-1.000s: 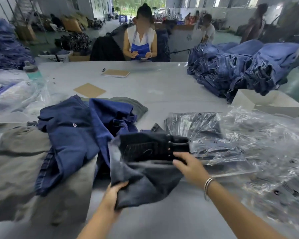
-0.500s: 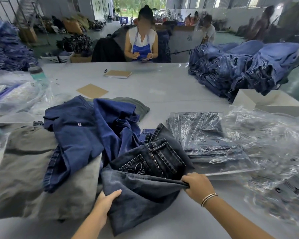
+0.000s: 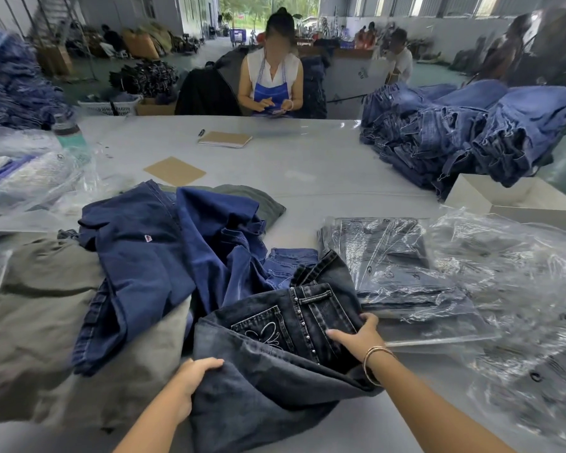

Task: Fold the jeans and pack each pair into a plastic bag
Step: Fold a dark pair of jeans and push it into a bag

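A pair of dark grey-black jeans (image 3: 268, 380) lies bunched at the table's near edge, back pocket with white stitching facing up. My left hand (image 3: 193, 377) grips the cloth at its left side, fingers curled over a fold. My right hand (image 3: 356, 338), bangles on the wrist, rests on the waistband area, thumb hooked round its right edge. Just right of the jeans lies a stack of packed jeans in plastic bags (image 3: 402, 282). Loose clear plastic bags (image 3: 520, 308) spread further right.
Dark blue jeans (image 3: 151, 266) and grey-green garments (image 3: 36, 322) lie heaped on the left. A tall pile of blue jeans (image 3: 464, 132) and a white box (image 3: 520, 204) stand at the right. A person sits across the table behind a notebook (image 3: 225, 139) and cardboard sheet (image 3: 174, 171).
The jeans have been pulled toward me and turned pocket side up. My right hand let go of the folded edge and moved up onto the waistband; my left hand shifted its grip slightly.
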A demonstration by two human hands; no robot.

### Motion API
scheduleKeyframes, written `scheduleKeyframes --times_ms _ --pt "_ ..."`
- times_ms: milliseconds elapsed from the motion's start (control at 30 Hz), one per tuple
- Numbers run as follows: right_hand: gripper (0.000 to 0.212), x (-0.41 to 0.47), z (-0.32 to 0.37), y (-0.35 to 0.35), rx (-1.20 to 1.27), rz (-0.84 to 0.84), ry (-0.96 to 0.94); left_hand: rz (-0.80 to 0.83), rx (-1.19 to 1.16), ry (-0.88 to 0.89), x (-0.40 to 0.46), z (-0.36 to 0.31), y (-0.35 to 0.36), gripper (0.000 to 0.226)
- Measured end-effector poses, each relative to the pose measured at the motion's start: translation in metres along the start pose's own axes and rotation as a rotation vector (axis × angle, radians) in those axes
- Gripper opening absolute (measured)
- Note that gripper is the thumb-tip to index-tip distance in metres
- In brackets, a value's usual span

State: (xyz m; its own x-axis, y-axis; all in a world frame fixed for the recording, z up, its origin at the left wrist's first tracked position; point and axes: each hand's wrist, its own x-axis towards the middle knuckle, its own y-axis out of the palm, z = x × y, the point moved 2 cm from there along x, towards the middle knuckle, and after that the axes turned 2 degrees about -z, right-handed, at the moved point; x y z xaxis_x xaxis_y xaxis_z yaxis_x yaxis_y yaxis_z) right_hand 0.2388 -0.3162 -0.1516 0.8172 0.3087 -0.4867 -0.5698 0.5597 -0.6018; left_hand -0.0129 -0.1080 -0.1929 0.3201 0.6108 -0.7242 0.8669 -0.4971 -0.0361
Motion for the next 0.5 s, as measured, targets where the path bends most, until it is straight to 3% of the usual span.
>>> scheduleKeyframes --times_ms 100,233,300,367,500 --pt "0.073 -0.001 0.011 0.01 -0.063 -0.006 -0.047 -0.018 0.014 0.073 -0.009 -0.009 0.007 0.01" --pt "0.045 -0.022 0.041 -0.001 0.006 0.036 -0.427 0.158 0.029 0.216 -0.024 -0.033 0.018 0.017" --pt "0.036 -0.039 0.049 -0.026 0.216 -0.005 -0.594 0.236 0.007 0.315 -0.038 -0.051 0.021 0.021" --pt "0.042 -0.048 0.045 -0.055 0.521 -0.071 -0.661 0.298 -0.023 0.472 -0.053 -0.072 0.024 0.029" --pt "0.037 -0.038 0.008 -0.097 0.999 -0.064 -0.526 0.428 0.282 1.026 -0.073 -0.105 0.031 0.048"
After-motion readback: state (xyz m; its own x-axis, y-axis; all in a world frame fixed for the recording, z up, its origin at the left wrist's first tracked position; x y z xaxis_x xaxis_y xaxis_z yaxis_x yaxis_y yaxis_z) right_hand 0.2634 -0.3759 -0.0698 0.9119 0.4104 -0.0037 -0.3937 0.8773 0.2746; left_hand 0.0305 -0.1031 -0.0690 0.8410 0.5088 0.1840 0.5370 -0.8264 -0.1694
